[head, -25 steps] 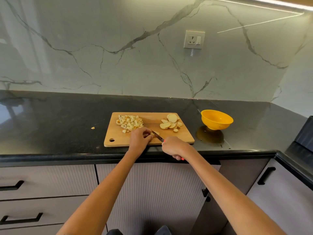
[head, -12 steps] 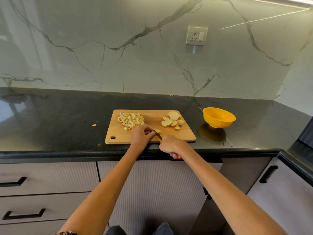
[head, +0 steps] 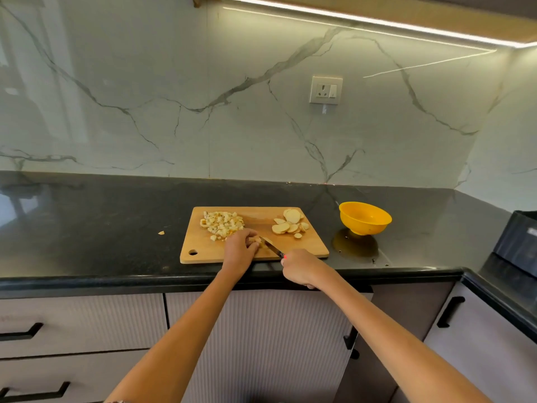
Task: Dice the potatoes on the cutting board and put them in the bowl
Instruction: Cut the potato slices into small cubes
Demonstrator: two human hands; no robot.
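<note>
A wooden cutting board lies on the black counter. A pile of diced potato sits at its back left, and several potato slices lie at its back right. My left hand holds down a small potato piece near the board's front. My right hand grips a knife by its red handle, the blade angled against that piece. The yellow bowl stands on the counter to the right of the board.
One stray potato bit lies on the counter left of the board. A dark appliance sits at the far right. A wall socket is on the marble backsplash. Drawers and cabinet doors run below the counter's edge.
The camera has tilted up, so the scene sits lower in view. Both hands stay at the board's front, the knife still working on the piece under my left hand.
</note>
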